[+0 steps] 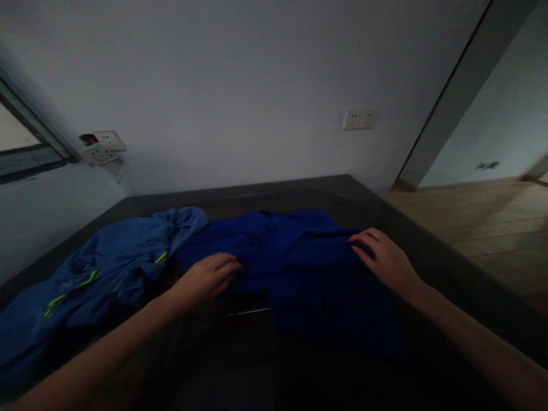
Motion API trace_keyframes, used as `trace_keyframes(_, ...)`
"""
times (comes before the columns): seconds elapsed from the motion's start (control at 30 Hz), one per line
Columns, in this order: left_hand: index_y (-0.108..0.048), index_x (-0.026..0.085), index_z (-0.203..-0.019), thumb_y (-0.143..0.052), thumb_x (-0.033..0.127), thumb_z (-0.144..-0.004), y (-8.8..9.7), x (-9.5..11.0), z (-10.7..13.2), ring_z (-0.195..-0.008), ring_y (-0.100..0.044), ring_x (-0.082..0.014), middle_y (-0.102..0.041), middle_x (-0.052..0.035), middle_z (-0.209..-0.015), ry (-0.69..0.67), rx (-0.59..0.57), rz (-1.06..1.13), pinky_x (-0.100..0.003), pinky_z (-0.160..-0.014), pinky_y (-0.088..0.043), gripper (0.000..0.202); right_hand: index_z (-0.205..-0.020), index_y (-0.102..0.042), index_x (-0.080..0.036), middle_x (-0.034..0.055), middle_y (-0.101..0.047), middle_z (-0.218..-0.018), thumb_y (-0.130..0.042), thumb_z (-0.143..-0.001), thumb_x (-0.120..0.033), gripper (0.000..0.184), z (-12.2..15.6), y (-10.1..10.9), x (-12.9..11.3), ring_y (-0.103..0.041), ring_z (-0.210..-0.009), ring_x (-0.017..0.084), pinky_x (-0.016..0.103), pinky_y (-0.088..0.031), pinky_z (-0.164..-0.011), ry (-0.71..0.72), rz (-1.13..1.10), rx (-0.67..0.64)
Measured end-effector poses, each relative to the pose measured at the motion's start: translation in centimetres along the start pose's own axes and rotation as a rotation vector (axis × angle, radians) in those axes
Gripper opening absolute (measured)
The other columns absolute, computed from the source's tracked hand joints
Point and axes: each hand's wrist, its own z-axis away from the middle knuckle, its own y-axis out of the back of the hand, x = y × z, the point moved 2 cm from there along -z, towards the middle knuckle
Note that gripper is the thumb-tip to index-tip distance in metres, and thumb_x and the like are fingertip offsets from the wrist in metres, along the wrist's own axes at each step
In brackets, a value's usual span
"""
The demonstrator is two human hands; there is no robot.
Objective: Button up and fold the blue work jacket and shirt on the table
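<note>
A dark blue garment lies spread on a dark countertop. My left hand rests on the garment's left edge, its fingers curled down onto the cloth. Over on the garment's right side my right hand lies with fingers stretched flat on the fabric. A lighter blue garment with neon green stripes lies crumpled to the left, beside my left hand.
A pale wall stands behind the counter with a double socket and further sockets at the left corner. A window is at far left. A wooden floor opens past the counter's right edge.
</note>
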Motion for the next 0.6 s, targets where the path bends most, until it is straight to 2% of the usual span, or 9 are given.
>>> trace_keyframes(0.07,-0.047,0.027,-0.13,-0.042,0.022,-0.091,-1.6,4.8,-1.4,-0.115,-0.052,-0.0212,-0.054,-0.0078,-0.126,-0.249,-0.132,0.042,-0.035,-0.099,-0.043,0.039,-0.095,-0.06,-0.022,0.0073,-0.062,-0.098,-0.042,-0.092,-0.035,0.022,1.7,-0.5,-3.5,-0.06,-0.091,0.022,0.036,-0.049,-0.079,0.089,-0.033,-0.12)
trace_keyframes(0.1,-0.041,0.028,-0.136,-0.044,0.02,-0.091,-2.3,6.5,-2.2,-0.121,-0.048,-0.0223,-0.05,-0.0087,-0.133,-0.306,-0.139,0.058,-0.037,-0.102,-0.04,0.046,-0.093,-0.059,-0.022,0.0066,-0.063,-0.095,-0.046,-0.091,-0.039,0.021,2.5,-1.1,-4.9,-0.061,-0.086,0.021,0.035,-0.05,-0.074,0.119,-0.034,-0.213)
trace_keyframes(0.13,-0.037,0.028,-0.139,-0.046,0.018,-0.089,-3.0,7.6,-3.2,-0.126,-0.044,-0.0239,-0.045,-0.0095,-0.139,-0.32,-0.135,0.073,-0.038,-0.104,-0.039,0.052,-0.093,-0.059,-0.021,0.0066,-0.064,-0.093,-0.053,-0.087,-0.043,0.023,3.4,-1.8,-6.0,-0.062,-0.083,0.022,0.035,-0.05,-0.071,0.139,-0.021,-0.3)
trace_keyframes(0.2,-0.039,0.027,-0.137,-0.049,0.016,-0.088,-4.1,8.3,-5.0,-0.127,-0.043,-0.0253,-0.045,-0.0102,-0.14,-0.273,-0.128,0.112,-0.041,-0.103,-0.039,0.051,-0.096,-0.059,-0.02,0.0088,-0.065,-0.095,-0.066,-0.077,-0.047,0.034,4.9,-3.3,-6.9,-0.062,-0.085,0.026,0.038,-0.052,-0.068,0.15,0.039,-0.409)
trace_keyframes(0.27,-0.05,0.024,-0.126,-0.047,0.016,-0.089,-4.6,7.7,-6.5,-0.117,-0.051,-0.0228,-0.054,-0.009,-0.128,-0.201,-0.154,0.219,-0.038,-0.098,-0.043,0.037,-0.095,-0.059,-0.018,0.0109,-0.065,-0.097,-0.071,-0.073,-0.046,0.037,6.0,-4.7,-6.5,-0.062,-0.091,0.03,0.041,-0.052,-0.072,0.155,0.084,-0.441)
trace_keyframes(0.33,-0.056,0.021,-0.112,-0.043,0.02,-0.092,-4.3,6.3,-7.2,-0.103,-0.058,-0.0181,-0.062,-0.0063,-0.112,-0.124,-0.158,0.406,-0.032,-0.091,-0.046,0.024,-0.092,-0.061,-0.019,0.0107,-0.065,-0.099,-0.067,-0.078,-0.038,0.025,6.6,-5.6,-5.6,-0.061,-0.093,0.029,0.042,-0.051,-0.078,0.168,0.078,-0.455)
trace_keyframes(0.4,-0.058,0.019,-0.101,-0.042,0.027,-0.094,-3.4,4.8,-7.1,-0.092,-0.059,-0.0155,-0.063,-0.0041,-0.1,-0.033,-0.13,0.58,-0.028,-0.086,-0.046,0.02,-0.093,-0.062,-0.019,0.0103,-0.063,-0.103,-0.059,-0.084,-0.026,0.012,7.0,-6.1,-4.7,-0.061,-0.096,0.027,0.043,-0.049,-0.083,0.185,0.036,-0.479)
trace_keyframes(0.5,-0.06,0.018,-0.084,-0.04,0.042,-0.092,-1.7,2.6,-5.1,-0.081,-0.055,-0.0153,-0.061,-0.0021,-0.085,0.15,-0.137,0.698,-0.026,-0.077,-0.046,0.032,-0.101,-0.062,-0.021,0.0108,-0.061,-0.111,-0.05,-0.087,-0.017,0.019,7.0,-6.1,-4.2,-0.058,-0.104,0.026,0.044,-0.046,-0.09,0.198,-0.053,-0.52)
trace_keyframes(0.6,-0.062,0.019,-0.081,-0.039,0.054,-0.088,0.1,0.4,-1.4,-0.075,-0.054,-0.0162,-0.06,-0.0009,-0.075,0.381,-0.229,0.78,-0.026,-0.07,-0.047,0.043,-0.092,-0.063,-0.021,0.0092,-0.061,-0.105,-0.046,-0.09,-0.021,0.017,6.9,-5.1,-4.0,-0.058,-0.098,0.024,0.041,-0.045,-0.087,0.204,-0.165,-0.608)
